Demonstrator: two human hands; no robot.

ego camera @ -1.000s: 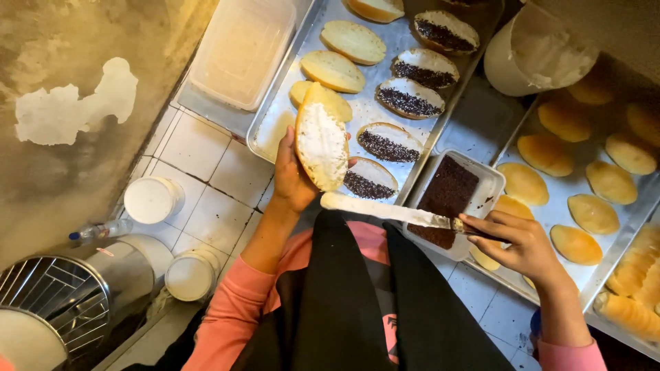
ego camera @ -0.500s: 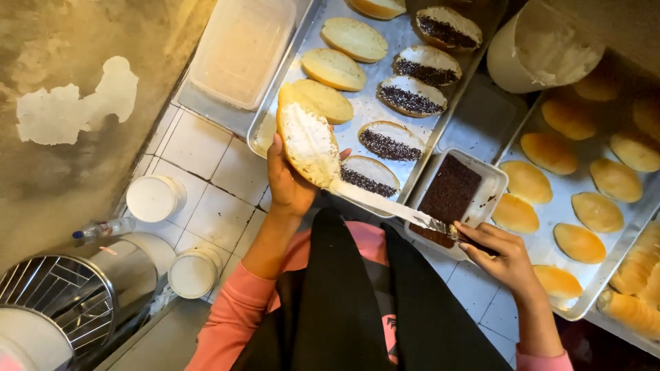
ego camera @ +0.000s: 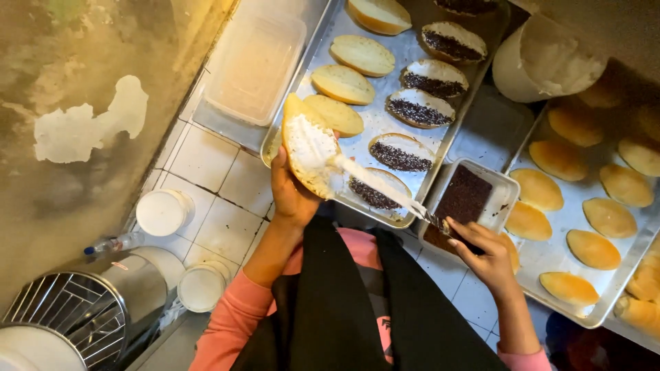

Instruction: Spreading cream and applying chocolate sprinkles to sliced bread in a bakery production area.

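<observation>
White tiled counter carrying baking trays and tubs.

The tiled counter (ego camera: 206, 161) has dark grout lines. Directly on it lie a metal tray (ego camera: 385, 124) with split buns, a second metal tray (ego camera: 584, 306) of plain buns to the right, and between them a small white container of chocolate sprinkles (ego camera: 474, 199). A clear plastic box (ego camera: 254, 65) sits at the far left, a white bucket (ego camera: 540, 62) at the top, and two round white lidded tubs (ego camera: 163, 211) stand near the front edge.

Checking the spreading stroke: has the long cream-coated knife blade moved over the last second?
Yes. The long cream-coated knife has swung from beside the small tub of chocolate sprinkles, up and left onto the split bun in the left hand.
</observation>
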